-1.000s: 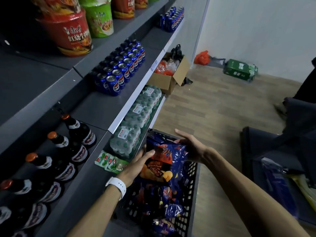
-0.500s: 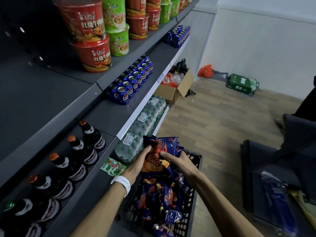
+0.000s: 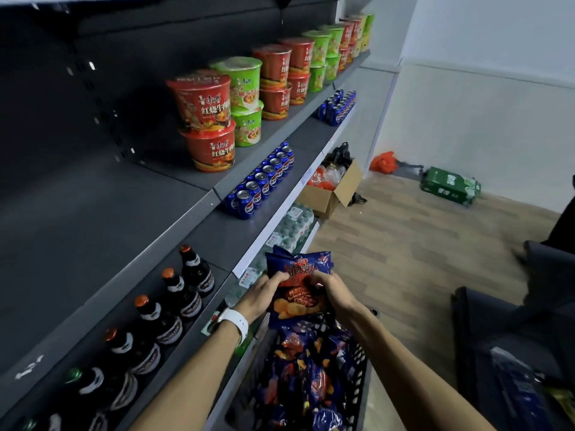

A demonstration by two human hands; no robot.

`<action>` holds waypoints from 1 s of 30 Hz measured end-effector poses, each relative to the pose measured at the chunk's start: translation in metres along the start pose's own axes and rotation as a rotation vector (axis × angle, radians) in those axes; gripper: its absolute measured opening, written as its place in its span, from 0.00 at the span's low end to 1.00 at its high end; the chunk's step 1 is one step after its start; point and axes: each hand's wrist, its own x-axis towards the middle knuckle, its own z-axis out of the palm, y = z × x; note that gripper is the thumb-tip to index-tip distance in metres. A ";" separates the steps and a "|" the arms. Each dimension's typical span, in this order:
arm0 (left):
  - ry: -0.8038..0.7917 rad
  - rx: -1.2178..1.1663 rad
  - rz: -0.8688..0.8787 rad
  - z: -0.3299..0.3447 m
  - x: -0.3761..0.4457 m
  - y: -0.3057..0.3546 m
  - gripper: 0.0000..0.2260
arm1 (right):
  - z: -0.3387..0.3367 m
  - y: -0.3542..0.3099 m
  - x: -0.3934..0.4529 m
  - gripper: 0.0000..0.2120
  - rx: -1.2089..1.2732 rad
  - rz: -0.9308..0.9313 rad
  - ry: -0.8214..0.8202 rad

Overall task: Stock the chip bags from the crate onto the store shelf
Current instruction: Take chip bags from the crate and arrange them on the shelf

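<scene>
Shelving [image 3: 199, 197] in dark grey tiers fills the left side, with a black crate [image 3: 362, 368] of chip bags standing at its foot.

From largest to smallest: the upper tier carries stacked red and green noodle cups [image 3: 208, 119]; the tier below carries blue cans [image 3: 264, 181]; the lower tier carries dark bottles [image 3: 174, 293]. Above the crate, one blue chip bag [image 3: 298, 284] is held upright, clear of the heap of similar bags [image 3: 305, 374] in the crate. The left hand [image 3: 264, 293], with a white wristband [image 3: 233, 323], and the right hand [image 3: 331, 290] each clasp a side of this bag, fingers curled over its front.
</scene>
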 end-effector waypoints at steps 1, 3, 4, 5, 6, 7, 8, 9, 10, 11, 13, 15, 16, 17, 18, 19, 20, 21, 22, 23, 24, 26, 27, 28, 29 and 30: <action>0.020 -0.011 0.022 0.000 -0.011 0.014 0.38 | 0.000 -0.005 0.000 0.13 -0.010 -0.021 0.004; 0.062 -0.043 0.049 0.002 -0.035 0.039 0.37 | 0.001 -0.015 -0.001 0.08 -0.030 -0.040 -0.009; 0.079 -0.063 0.062 0.004 -0.047 0.051 0.35 | 0.000 -0.019 -0.001 0.06 -0.053 -0.041 -0.011; 0.097 -0.077 0.062 0.005 -0.056 0.058 0.32 | -0.002 -0.024 -0.001 0.05 -0.097 -0.042 -0.009; 0.109 -0.093 0.078 0.006 -0.063 0.065 0.27 | -0.002 -0.028 0.000 0.05 -0.133 -0.048 -0.013; 0.118 -0.097 0.095 0.008 -0.069 0.070 0.22 | -0.003 -0.033 -0.001 0.06 -0.164 -0.051 -0.016; 0.127 -0.099 0.124 0.009 -0.072 0.073 0.18 | -0.003 -0.038 -0.003 0.06 -0.181 -0.061 -0.018; 0.146 -0.085 0.147 0.010 -0.077 0.078 0.15 | -0.003 -0.045 -0.006 0.06 -0.199 -0.075 -0.017; 0.159 -0.078 0.167 0.010 -0.081 0.081 0.14 | -0.003 -0.050 -0.008 0.06 -0.213 -0.089 -0.013; 0.164 -0.073 0.182 0.010 -0.086 0.085 0.14 | -0.004 -0.056 -0.011 0.06 -0.227 -0.092 -0.009; 0.167 -0.040 0.223 0.010 -0.096 0.093 0.15 | -0.007 -0.066 -0.021 0.04 -0.260 -0.105 -0.021; 0.190 0.007 0.254 0.011 -0.106 0.101 0.17 | -0.011 -0.073 -0.031 0.07 -0.289 -0.139 -0.054; 0.200 0.020 0.266 0.013 -0.114 0.106 0.18 | -0.011 -0.077 -0.037 0.07 -0.281 -0.158 -0.074; 0.216 0.014 0.272 0.014 -0.121 0.111 0.19 | -0.011 -0.081 -0.043 0.07 -0.275 -0.170 -0.091; 0.234 0.003 0.280 0.016 -0.128 0.116 0.19 | -0.009 -0.087 -0.050 0.06 -0.266 -0.193 -0.112; 0.257 -0.007 0.283 0.018 -0.136 0.122 0.19 | -0.008 -0.093 -0.059 0.06 -0.263 -0.210 -0.131; 0.279 -0.017 0.289 0.020 -0.145 0.128 0.18 | -0.007 -0.099 -0.064 0.06 -0.266 -0.234 -0.142; 0.298 -0.023 0.298 0.022 -0.155 0.135 0.17 | -0.006 -0.105 -0.070 0.06 -0.270 -0.258 -0.152; 0.317 -0.032 0.315 0.024 -0.165 0.141 0.14 | -0.005 -0.110 -0.077 0.06 -0.270 -0.286 -0.155; 0.340 -0.045 0.331 0.026 -0.175 0.147 0.12 | -0.003 -0.116 -0.085 0.07 -0.268 -0.305 -0.153; 0.369 -0.053 0.349 0.026 -0.183 0.152 0.10 | 0.000 -0.120 -0.091 0.07 -0.259 -0.329 -0.157; 0.418 -0.058 0.385 0.026 -0.202 0.161 0.06 | 0.007 -0.129 -0.105 0.06 -0.235 -0.362 -0.192; 0.444 -0.052 0.400 0.023 -0.210 0.163 0.07 | 0.011 -0.134 -0.112 0.05 -0.227 -0.373 -0.205; 0.473 -0.044 0.405 0.020 -0.218 0.164 0.11 | 0.016 -0.137 -0.117 0.05 -0.224 -0.382 -0.212; 0.502 -0.040 0.402 0.016 -0.226 0.163 0.16 | 0.021 -0.139 -0.123 0.06 -0.221 -0.381 -0.222; 0.528 -0.038 0.393 0.012 -0.235 0.162 0.18 | 0.028 -0.141 -0.126 0.07 -0.213 -0.375 -0.234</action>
